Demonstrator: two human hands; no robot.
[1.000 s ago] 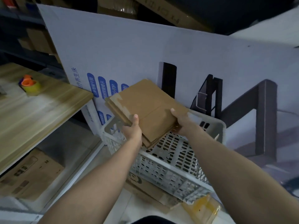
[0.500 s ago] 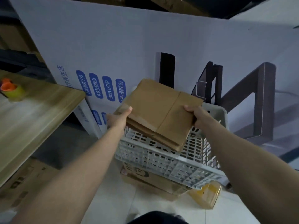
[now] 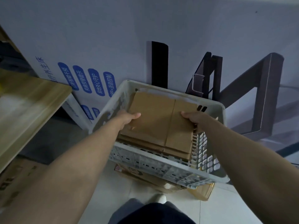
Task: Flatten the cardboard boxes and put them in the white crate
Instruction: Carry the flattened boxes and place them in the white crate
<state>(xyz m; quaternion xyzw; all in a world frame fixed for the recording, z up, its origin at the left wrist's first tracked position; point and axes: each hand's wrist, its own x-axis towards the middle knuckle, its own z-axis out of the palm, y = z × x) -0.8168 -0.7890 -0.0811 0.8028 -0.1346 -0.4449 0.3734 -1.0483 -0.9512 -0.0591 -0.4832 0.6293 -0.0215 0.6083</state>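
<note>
A stack of flattened brown cardboard boxes [image 3: 155, 120] lies inside the white slatted crate [image 3: 161, 168], which stands on the floor against a large printed panel. My left hand [image 3: 127, 118] grips the stack's left edge, thumb on top. My right hand [image 3: 192, 118] grips its right edge, thumb on top, fingers hidden under the cardboard. Both hands are down inside the crate's rim.
A wooden tabletop [image 3: 27, 107] juts in at the left. The big white printed panel [image 3: 113, 46] stands right behind the crate. Flat cardboard [image 3: 145, 178] lies under the crate, and another brown box [image 3: 202, 191] at its right front corner. My shoe [image 3: 159, 198] stands near it.
Both hands have lowered the cardboard stack from above the crate's rim down into the crate. The view has tilted down and moved closer.
</note>
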